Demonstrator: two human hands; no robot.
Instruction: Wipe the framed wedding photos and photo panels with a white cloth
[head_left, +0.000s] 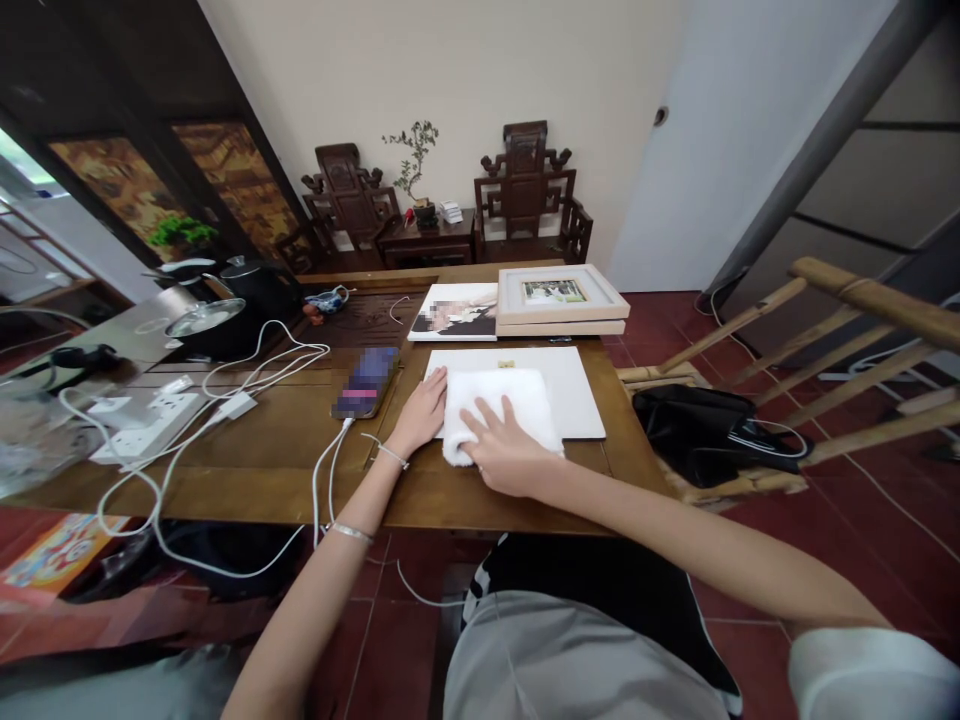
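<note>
A folded white fluffy cloth [532,396] lies on a flat white panel [581,390] near the table's front edge. My right hand [504,445] rests on the cloth with its fingers spread, pressing it against the panel. Beside the cloth, my left hand [424,410] lies flat at the panel's left edge, fingers stretched out and holding nothing. A small gold-coloured fitting [507,364] shows on the panel just above the cloth. Left of my left hand is a phone [366,382] with a white cable plugged into it.
Behind the panel lie a photo print [450,312] and stacked wooden picture frames [562,295]. White cables and a power strip [150,425] cover the table's left side, near a lidded pot [206,325]. To the right, a bamboo chair [750,330] holds a black bag [697,430].
</note>
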